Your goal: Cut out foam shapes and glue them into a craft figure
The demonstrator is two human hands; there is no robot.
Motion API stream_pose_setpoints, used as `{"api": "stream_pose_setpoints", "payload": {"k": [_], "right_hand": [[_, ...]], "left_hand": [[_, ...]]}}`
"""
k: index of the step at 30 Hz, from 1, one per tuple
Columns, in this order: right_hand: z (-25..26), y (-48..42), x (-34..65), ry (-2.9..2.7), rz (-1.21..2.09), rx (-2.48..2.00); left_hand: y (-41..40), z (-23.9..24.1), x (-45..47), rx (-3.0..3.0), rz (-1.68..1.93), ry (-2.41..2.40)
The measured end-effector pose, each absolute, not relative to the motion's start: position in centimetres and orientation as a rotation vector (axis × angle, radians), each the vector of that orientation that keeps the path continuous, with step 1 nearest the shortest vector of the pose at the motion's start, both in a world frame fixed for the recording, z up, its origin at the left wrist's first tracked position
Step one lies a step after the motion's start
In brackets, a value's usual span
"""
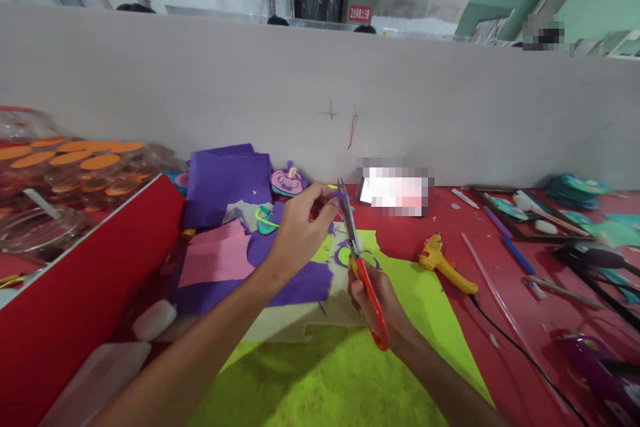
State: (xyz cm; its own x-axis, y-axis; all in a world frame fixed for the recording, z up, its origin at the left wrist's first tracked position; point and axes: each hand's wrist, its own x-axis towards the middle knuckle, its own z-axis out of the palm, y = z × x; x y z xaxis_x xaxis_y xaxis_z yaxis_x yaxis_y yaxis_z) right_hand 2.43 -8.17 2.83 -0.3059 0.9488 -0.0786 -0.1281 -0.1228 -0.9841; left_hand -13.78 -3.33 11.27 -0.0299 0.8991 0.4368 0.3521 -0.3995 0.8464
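Observation:
My left hand point(309, 217) pinches a small piece of purple felt point(337, 196) between thumb and fingertips, above the table's middle. In my right hand point(374, 293) is a pair of scissors point(367, 287) with orange-red handles, blades pointing up and away. The blade tips stand right beside the purple piece; whether they touch it I cannot tell. Beneath the hands lie yellow-green felt point(425, 307), purple felt sheets point(300, 283) and a torn-edged pink felt piece point(217, 257). Purple cut rings point(370, 257) show behind the scissors.
A yellow glue gun point(445, 267) with a black cord lies at right, near a clear glue stick point(493, 287) and a brown tray point(530, 213). A bright phone-like screen point(395, 190) leans against the grey partition point(280, 87). A red board point(95, 293) stands at left beside orange-lidded containers point(80, 157).

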Motion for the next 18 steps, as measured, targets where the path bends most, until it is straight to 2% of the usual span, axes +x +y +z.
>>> {"api": "stream_pose_setpoints", "payload": {"k": [18], "right_hand": [[1.5,-8.0,2.9,-1.397,1.505,-1.088]], "left_hand": [[-3.1,11.7,-14.4,1.646,1.520,1.252]]}}
